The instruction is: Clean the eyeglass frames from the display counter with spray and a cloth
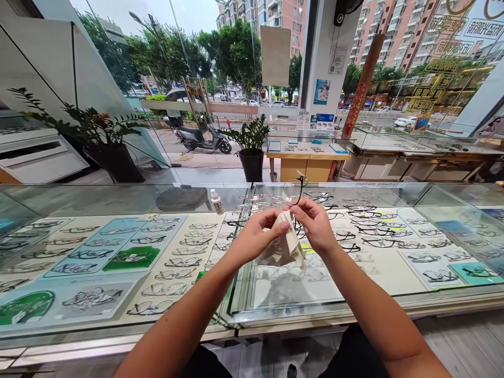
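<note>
A pale cream cleaning cloth hangs between my two hands above the glass counter. My left hand is closed on the cloth, its thumb pressing a fold of it. My right hand pinches a pair of eyeglasses, with the cloth's edge against its fingertips. One dark temple of the eyeglasses sticks up above my fingers; a lens shows faintly beside it. Much of the frame is covered by the cloth and fingers. To the left of my hands, a small white bottle stands upright on the glass.
Under the glass top of the display counter, several rows of eyeglasses lie on white, blue and green panels. A black stool shows behind the counter's left part. Potted plants stand by the window, near another display case.
</note>
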`<state>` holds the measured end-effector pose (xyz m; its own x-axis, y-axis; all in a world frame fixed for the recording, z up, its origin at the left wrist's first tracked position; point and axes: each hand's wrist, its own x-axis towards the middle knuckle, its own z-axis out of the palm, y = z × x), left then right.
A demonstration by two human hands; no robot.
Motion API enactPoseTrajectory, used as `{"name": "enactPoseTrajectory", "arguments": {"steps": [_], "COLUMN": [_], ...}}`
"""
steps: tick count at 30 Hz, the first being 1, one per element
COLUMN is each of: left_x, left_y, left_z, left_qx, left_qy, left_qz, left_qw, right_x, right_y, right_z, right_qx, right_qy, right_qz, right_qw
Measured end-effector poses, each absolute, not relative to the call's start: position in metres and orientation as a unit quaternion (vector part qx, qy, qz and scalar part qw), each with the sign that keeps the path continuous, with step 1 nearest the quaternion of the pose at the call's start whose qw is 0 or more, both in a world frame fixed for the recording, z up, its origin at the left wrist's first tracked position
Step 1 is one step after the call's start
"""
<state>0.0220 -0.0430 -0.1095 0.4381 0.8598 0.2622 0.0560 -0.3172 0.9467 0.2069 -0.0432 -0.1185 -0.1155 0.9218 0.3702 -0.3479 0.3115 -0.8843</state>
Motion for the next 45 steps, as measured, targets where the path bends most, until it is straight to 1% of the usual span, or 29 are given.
{"name": "enactPoseTrajectory", "arguments": {"steps": [3, 6, 11, 14, 19, 22, 27, 30, 33, 38, 42, 45], "left_x": [0.026, 0.029, 0.029, 0.030, 0.036, 0.040, 0.042, 0.040, 0.037, 0.033, 0.030, 0.029], "left_y": [-0.044, -0.045, -0.046, -0.049, -0.053, -0.053, -0.052, -0.051, -0.047, -0.042, -0.042, -0.043], "left_z": [-0.116, -0.120, -0.120, -0.118, -0.122, -0.125, -0.126, -0.125, -0.124, -0.126, -0.127, -0.127], "left_qx": [0.639, 0.602, 0.605, 0.608, 0.632, 0.622, 0.610, 0.627, 0.648, 0.651, 0.623, 0.604], "left_qy": [0.318, 0.297, 0.270, 0.270, 0.333, 0.341, 0.330, 0.326, 0.313, 0.296, 0.302, 0.309], "left_qz": [0.418, 0.413, 0.377, 0.401, 0.491, 0.526, 0.535, 0.526, 0.513, 0.485, 0.501, 0.524], "left_qw": [0.563, 0.616, 0.648, 0.630, 0.499, 0.468, 0.483, 0.473, 0.468, 0.504, 0.519, 0.514], "right_x": [0.205, 0.205, 0.203, 0.202, 0.200, 0.199, 0.199, 0.200, 0.201, 0.199, 0.199, 0.199], "right_y": [-0.044, -0.045, -0.048, -0.047, -0.045, -0.047, -0.049, -0.048, -0.044, -0.038, -0.032, -0.030], "right_z": [-0.119, -0.118, -0.117, -0.119, -0.120, -0.119, -0.119, -0.122, -0.124, -0.126, -0.129, -0.131], "right_qx": [-0.274, -0.275, -0.258, -0.263, -0.255, -0.257, -0.257, -0.251, -0.240, -0.236, -0.278, -0.288], "right_qy": [-0.544, -0.539, -0.516, -0.501, -0.525, -0.551, -0.568, -0.574, -0.557, -0.457, -0.437, -0.466], "right_qz": [0.520, 0.522, 0.536, 0.546, 0.513, 0.486, 0.464, 0.462, 0.492, 0.580, 0.551, 0.533], "right_qw": [0.599, 0.601, 0.616, 0.618, 0.629, 0.628, 0.629, 0.628, 0.625, 0.632, 0.654, 0.645]}}
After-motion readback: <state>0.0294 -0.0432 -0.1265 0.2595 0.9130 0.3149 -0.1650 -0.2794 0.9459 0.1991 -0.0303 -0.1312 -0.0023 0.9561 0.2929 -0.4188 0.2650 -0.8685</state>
